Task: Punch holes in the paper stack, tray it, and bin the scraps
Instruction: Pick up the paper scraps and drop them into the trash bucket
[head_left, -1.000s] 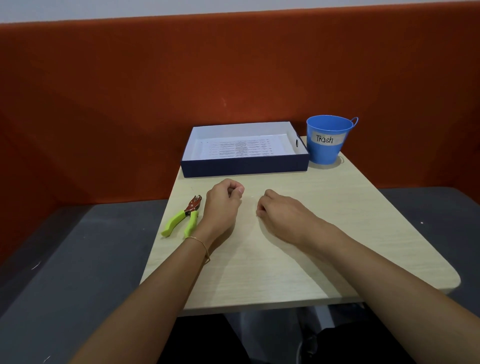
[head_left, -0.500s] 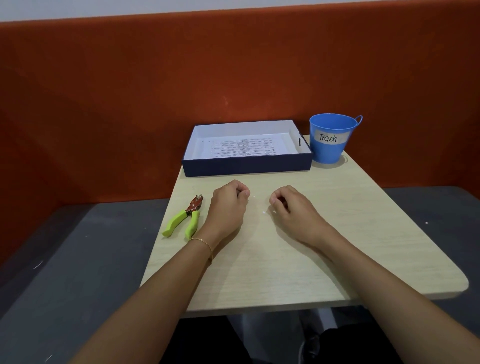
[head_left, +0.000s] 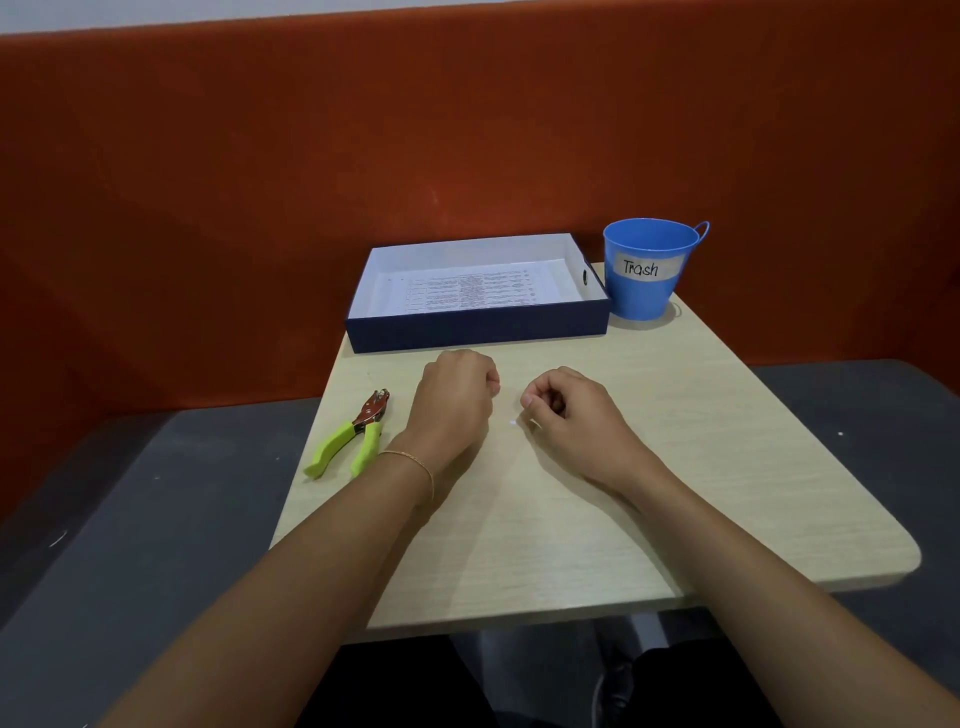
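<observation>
table (head_left: 727, 467): pale wood-grain top with rounded corners, set against an orange padded wall (head_left: 260, 182).

tray (head_left: 478, 325): dark blue box with white inside, at the far edge of the table, long axis running left to right. compared with half a second earlier it lay the same way in the same place.

paper stack (head_left: 467, 291): printed sheets lying flat in the tray, long axis along the tray's, lines of print running left to right. whether holes were punched could not be told.

bucket (head_left: 647, 270): blue, upright, labelled "trash", at the far right corner just beside the tray's right end, handle loop pointing right. place unchanged.

left hand (head_left: 454, 397): knuckles up, fingers curled into a loose fist resting on the table just in front of the tray; what it enclosed, if anything, was hidden. thin gold bracelet (head_left: 415, 462) at the wrist. pose about as before.

right hand (head_left: 569, 410): curled, thumb and forefinger pinched together and pointing left and down toward a scrap; whether it gripped anything could not be told. it was turned a little more inward than half a second earlier.

hole punch (head_left: 353, 436): plier type, lime-green handles toward the near left, metal head toward the far right, long axis diagonal; lay free, left of the left hand. unchanged.

scrap (head_left: 513, 422): tiny white fleck on the table between the hands, just beside the right fingertips.
</observation>
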